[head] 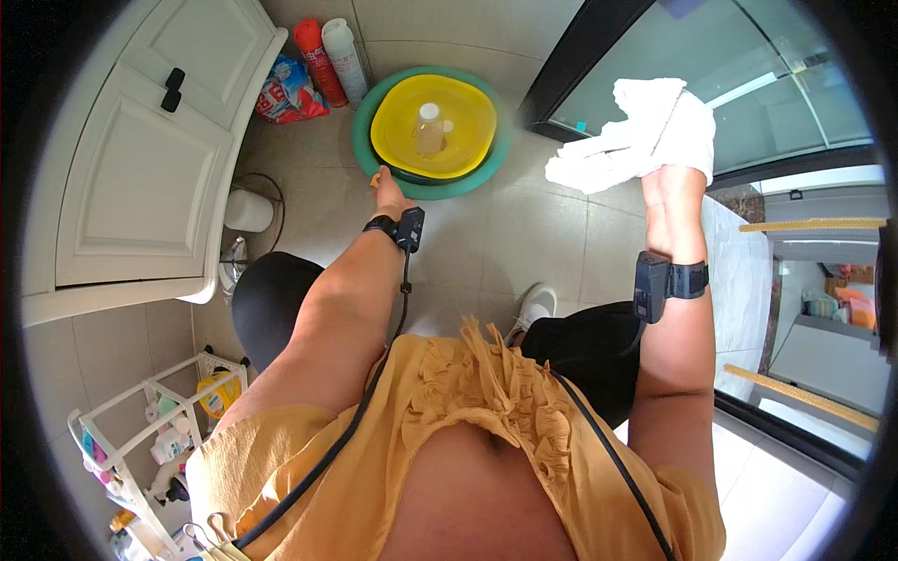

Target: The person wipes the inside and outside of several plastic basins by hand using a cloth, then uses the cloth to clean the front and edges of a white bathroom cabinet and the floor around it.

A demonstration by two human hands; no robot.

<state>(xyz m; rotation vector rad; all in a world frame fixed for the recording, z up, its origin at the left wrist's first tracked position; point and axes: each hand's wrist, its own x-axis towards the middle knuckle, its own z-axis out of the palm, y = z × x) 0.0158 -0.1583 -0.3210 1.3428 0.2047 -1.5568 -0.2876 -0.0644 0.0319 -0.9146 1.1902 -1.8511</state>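
Against the glass of a black-framed door (701,91), my right hand (666,140) is wrapped in a white cloth (677,130) that hides its fingers. My left hand (393,191) is at the near edge of a green round basin (499,158), with a small orange thing (375,180) by its fingers; its grip is not clear. A yellow basin (393,130) rests inside the green one. Within the yellow basin is a small clear bottle (429,137) with a white cap.
A white cabinet (147,189) stands at left. Near its corner are a red spray can (321,63), a white spray can (345,63) and a red-and-blue bag (289,91). A white rack (140,449) with bottles stands lower left.
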